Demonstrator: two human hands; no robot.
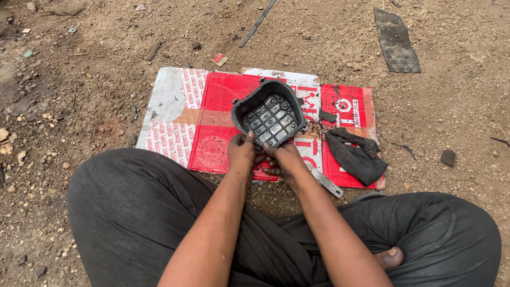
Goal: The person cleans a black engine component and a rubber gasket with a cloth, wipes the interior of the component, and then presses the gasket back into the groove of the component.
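Observation:
I sit cross-legged on dirt ground. My left hand [241, 151] and my right hand [284, 159] both grip the near edge of a black plastic cover [268, 111], a hollow shell with a ribbed grid inside, tilted up over a flattened red and white cardboard sheet [212, 101]. My fingers are greasy. Just right of my right hand lie a dark dirty rag [356, 154] and a flat metal strip [326, 182] on the cardboard.
A small dark piece [328, 115] rests on the cardboard beside the cover. On the dirt lie a dark flat rubber-like slab [396, 40] at the far right, a thin metal bar [257, 22], stones and scraps. My knees flank the cardboard's near edge.

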